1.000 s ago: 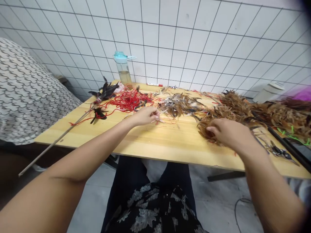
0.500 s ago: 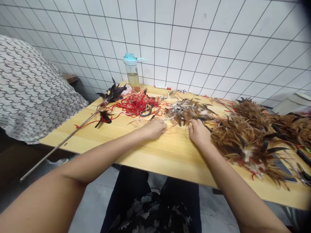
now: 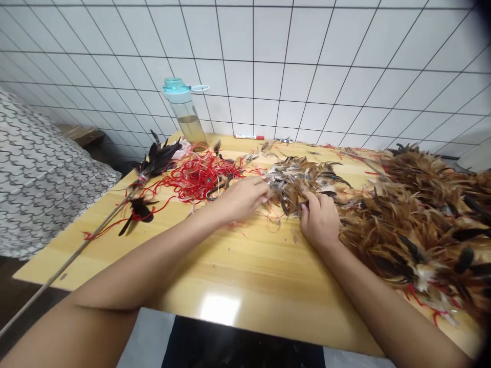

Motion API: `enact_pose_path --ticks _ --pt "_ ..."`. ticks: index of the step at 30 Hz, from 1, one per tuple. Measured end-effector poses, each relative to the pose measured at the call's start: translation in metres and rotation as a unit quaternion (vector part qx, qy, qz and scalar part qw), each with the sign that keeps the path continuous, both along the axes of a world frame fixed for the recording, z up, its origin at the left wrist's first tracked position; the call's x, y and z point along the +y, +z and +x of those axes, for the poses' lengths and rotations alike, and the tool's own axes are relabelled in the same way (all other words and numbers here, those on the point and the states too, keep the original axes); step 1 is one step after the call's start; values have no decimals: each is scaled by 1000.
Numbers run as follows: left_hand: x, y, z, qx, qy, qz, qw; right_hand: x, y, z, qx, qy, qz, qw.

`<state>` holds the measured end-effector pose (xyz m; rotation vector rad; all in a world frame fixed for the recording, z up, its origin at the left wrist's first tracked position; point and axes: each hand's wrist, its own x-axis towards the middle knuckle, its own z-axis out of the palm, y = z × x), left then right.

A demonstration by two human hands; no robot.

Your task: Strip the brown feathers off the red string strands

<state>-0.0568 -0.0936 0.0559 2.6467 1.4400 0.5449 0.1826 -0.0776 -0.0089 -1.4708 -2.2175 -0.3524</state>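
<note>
Both the left hand (image 3: 243,199) and the right hand (image 3: 319,221) are at a clump of brown feathers (image 3: 295,186) lying near the middle of a honey-coloured wooden table (image 3: 268,291). The left hand is drawn into a loose pinch at the clump's left edge, its fingertips among the thin quills; whether it holds any strands cannot be told. The right hand is curled, its fingers pressing down into the clump's near side and gripping it. Thin red threads stray across the wood just below the clump.

To the right, a much larger heap of brown and black feathers (image 3: 414,230), flecked with red string, spreads to the edge of the view, just beside the right hand. Left of the clump lies a tangle of red string (image 3: 199,176), with a black scissor handle (image 3: 217,192) partly buried in it. Further left, a thin wooden stick (image 3: 76,250) runs off the table's edge, with dark feathers (image 3: 157,158) bound near its far end. A water bottle with a teal lid (image 3: 184,110) and a red marker (image 3: 249,137) stand or lie at the back, against a white tiled wall (image 3: 307,61). Patterned grey bedding (image 3: 38,179) is at the far left.
</note>
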Motion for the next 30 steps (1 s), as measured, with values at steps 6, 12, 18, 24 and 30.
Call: enact_pose_path --ticks 6,12,18,24,30 --pt "46 -25 33 68 -16 27 997 11 1 13 38 -48 -1 998" --pt "68 -34 35 10 -49 -29 998 16 -1 15 64 -50 -8 997" --pt "73 -7 47 -60 -64 19 996 21 1 20 92 -87 -8 992" --pt "62 0 55 15 -85 37 996 27 3 27 132 -90 -9 987" --pt "25 25 65 -53 -125 -10 991 29 3 25 149 -97 -58 982"
